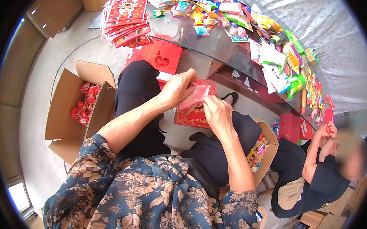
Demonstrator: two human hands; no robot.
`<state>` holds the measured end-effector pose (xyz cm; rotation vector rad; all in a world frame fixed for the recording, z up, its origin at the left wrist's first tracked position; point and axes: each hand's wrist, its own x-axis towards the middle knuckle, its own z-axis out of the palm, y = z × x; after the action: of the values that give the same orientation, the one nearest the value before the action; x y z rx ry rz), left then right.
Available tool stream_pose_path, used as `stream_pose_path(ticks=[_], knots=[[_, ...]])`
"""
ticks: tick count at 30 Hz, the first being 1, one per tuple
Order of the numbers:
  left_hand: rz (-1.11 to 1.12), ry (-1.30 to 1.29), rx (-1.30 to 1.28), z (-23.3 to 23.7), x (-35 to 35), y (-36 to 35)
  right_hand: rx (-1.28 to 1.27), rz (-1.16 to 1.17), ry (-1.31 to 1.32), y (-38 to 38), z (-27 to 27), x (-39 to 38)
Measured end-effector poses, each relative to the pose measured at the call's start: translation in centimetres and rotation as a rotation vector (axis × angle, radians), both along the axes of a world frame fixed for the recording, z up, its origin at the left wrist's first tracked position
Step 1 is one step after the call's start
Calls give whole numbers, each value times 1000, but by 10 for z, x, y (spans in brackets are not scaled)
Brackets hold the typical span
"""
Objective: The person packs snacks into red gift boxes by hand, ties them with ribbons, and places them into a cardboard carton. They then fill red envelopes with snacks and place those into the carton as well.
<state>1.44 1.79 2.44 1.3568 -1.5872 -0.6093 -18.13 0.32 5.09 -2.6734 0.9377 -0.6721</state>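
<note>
Between my two hands stretches a thin, pinkish see-through plastic bag, above the gap between my knees. My left hand pinches its upper left side with curled fingers. On the other side, the fingers of my right hand are closed on its edge. I cannot make out anything inside the bag. Below it stands a red printed box on the floor. A red gift box with a heart lies beyond my left knee.
Snack packets and sweets cover much of the glass table. A stack of red printed bags sits at its left. Cartons flank my legs. At right, another person holds something red.
</note>
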Motion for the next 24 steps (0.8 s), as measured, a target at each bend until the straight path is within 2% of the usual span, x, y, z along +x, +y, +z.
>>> stream_pose_path(ticks=[7,10,13,15,19,24], knots=[[24,-90,-6,7,-7,4,-77,-21,146,13,-1,-5],[28,-169,-18,2,-14,4,-263,-25,207,19,6,3],[9,-100,-59,3,-17,4,-327,116,57,19,9,10],[-26,-100,-20,8,-16,5,-251,216,-51,17,5,12],[-52,-108,3,8,-18,6,-107,238,-22,17,-7,11],[-14,-208,4,7,-23,7,189,140,156,16,-20,16]])
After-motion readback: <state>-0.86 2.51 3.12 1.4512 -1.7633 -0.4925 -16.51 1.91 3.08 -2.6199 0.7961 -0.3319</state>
